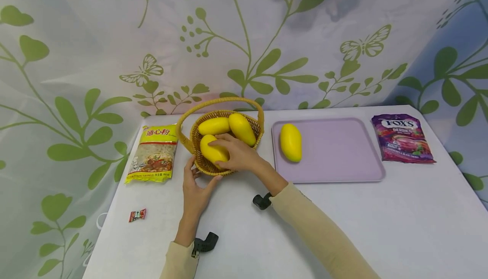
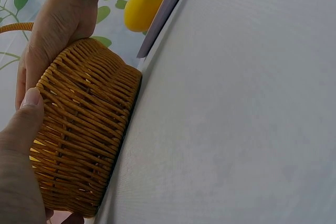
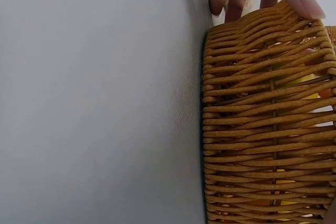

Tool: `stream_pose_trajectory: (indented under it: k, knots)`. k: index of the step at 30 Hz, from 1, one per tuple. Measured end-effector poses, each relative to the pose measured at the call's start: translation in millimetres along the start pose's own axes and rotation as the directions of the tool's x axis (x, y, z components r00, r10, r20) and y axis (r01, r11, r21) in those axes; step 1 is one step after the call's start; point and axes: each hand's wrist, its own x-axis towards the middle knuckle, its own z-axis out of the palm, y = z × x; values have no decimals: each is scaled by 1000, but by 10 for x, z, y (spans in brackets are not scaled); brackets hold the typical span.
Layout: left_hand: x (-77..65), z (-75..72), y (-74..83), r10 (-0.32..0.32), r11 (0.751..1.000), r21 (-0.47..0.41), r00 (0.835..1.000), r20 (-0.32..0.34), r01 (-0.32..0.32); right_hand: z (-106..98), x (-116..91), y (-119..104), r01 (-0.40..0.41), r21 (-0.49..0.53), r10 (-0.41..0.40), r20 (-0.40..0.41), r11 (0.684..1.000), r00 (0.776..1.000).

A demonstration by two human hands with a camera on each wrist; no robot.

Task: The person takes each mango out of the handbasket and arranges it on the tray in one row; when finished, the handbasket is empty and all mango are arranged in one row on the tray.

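Note:
A wicker basket (image 1: pixel 207 169) with an arched handle stands on the table, holding several yellow mangoes. Inside it, my right hand (image 1: pixel 239 153) holds the front mango (image 1: pixel 211 148), fingers over its top. Behind that one lie a second mango (image 1: pixel 214 125) and a third mango (image 1: pixel 242 129). My left hand (image 1: pixel 195 193) grips the basket's front left side, its thumb at the rim and its fingers round the side. The left wrist view shows the woven wall (image 2: pixel 86 129) close up, the left thumb (image 2: pixel 30 109) by its rim.
To the right lies a lilac tray (image 1: pixel 339 150) with one mango (image 1: pixel 291 142) at its left end. A purple FOX'S candy bag (image 1: pixel 402 139) is beyond it. Left of the basket are a yellow pasta bag (image 1: pixel 153 154) and a small red-wrapped candy (image 1: pixel 137 215). A patterned curtain (image 1: pixel 267 37) hangs behind.

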Motion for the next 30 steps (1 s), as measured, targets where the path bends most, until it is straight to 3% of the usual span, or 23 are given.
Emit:
stream_pose_trajectory:
  k: [6, 14, 30]
  knots:
    - [2, -12, 8, 8, 1000, -9, 1000, 3, -8, -13, -4, -7, -3, -8, 3, -10, 1000, 1000]
    - [59, -97, 433, 16, 998, -68, 1000, 10, -15, -19, -10, -9, 6, 2, -6, -43, 1000, 999]
    - [26, -75, 381, 15, 997, -72, 1000, 7, -14, 10, -67, 50, 61, 40, -56, -117, 997, 992]
